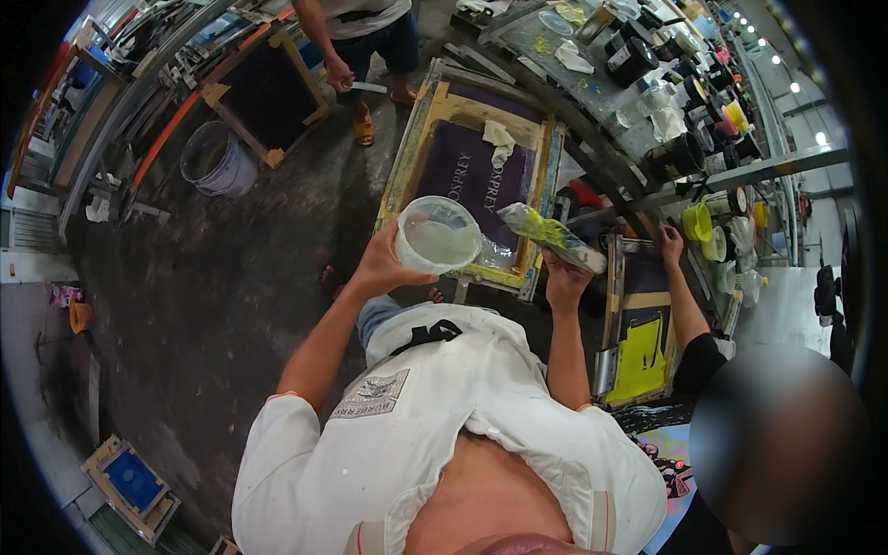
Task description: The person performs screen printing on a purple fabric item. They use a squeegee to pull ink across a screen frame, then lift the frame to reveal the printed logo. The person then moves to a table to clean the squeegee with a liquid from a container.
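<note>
My left hand (387, 259) grips a clear plastic tub (437, 231) with a pale, milky liquid inside. My right hand (564, 277) is closed on a long flat tool (546, 231), smeared with yellow-green and grey ink, tilted up toward the tub's right side. Below both in view lies a wooden-framed printing screen (462, 139) with purple mesh, light lettering, taped borders and a glossy patch near its lower right. A crumpled white rag (498, 139) rests on it.
A person (351, 37) stands ahead holding a pale strip; a co-worker's arm (684, 305) is at right beside a yellow-inked screen (638, 365). An ink-cluttered bench (564, 79) runs along the upper right. A bucket (215, 166) and dark screen (264, 92) are upper left.
</note>
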### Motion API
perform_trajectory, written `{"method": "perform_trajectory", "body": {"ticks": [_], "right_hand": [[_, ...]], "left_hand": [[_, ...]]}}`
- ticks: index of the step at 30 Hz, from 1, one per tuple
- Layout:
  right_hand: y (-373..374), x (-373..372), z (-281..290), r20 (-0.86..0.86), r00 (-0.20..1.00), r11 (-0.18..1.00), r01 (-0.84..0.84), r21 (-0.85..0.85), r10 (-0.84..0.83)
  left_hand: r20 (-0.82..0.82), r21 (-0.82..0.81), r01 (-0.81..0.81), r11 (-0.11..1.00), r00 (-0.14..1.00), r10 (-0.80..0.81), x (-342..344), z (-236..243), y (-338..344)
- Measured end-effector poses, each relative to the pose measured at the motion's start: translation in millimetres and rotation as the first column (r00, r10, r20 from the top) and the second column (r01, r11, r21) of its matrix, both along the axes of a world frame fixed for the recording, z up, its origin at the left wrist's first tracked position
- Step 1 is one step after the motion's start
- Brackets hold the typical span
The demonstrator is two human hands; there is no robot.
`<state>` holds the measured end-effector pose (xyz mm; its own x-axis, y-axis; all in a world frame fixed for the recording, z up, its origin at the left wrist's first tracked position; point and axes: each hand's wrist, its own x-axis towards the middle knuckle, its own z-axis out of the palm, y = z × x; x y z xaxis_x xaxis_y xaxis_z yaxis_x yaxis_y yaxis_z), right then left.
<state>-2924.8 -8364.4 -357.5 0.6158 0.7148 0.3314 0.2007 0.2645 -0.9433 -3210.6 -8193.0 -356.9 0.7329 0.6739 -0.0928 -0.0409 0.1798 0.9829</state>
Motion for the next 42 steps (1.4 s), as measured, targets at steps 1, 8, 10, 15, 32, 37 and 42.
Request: {"method": "perform_trajectory", "body": {"ticks": [1,8,10,15,32,37,42], "right_hand": [[2,-1,-2,-0.039,0.999,1.000,0.024,0.011,-0.023],[26,-20,20,-0.013,0.998,0.978,-0.064,0.198,0.068],[34,-24,34,0.161,0.982,0.967,-0.132,0.218,0.098],[42,-24,43,0.255,0.964,0.960,-0.143,0.240,0.080],[59,14,94,0.788,0.612,0.988,-0.152,0.035,0.066],[75,21,74,0.538,0.738,0.891,-0.194,-0.411,0.409],[98,13,4,0.250,0.755,0.581,-0.206,-0.787,0.606]], "left_hand": [[0.018,-0.052,0.000,0.999,1.000,0.001,6,-2,0],[0.105,-0.148,-0.006,0.989,0.994,0.022,36,2,5],[0.113,-0.181,-0.011,0.983,0.993,0.032,37,9,7],[0.198,-0.342,0.044,0.939,0.980,0.027,34,27,8],[0.159,-0.026,0.071,0.997,0.985,-0.066,-78,112,40],[0.248,0.036,-0.192,0.981,0.952,0.177,-106,95,30],[0.232,-0.159,-0.353,0.922,0.895,0.382,-108,69,16]]}}
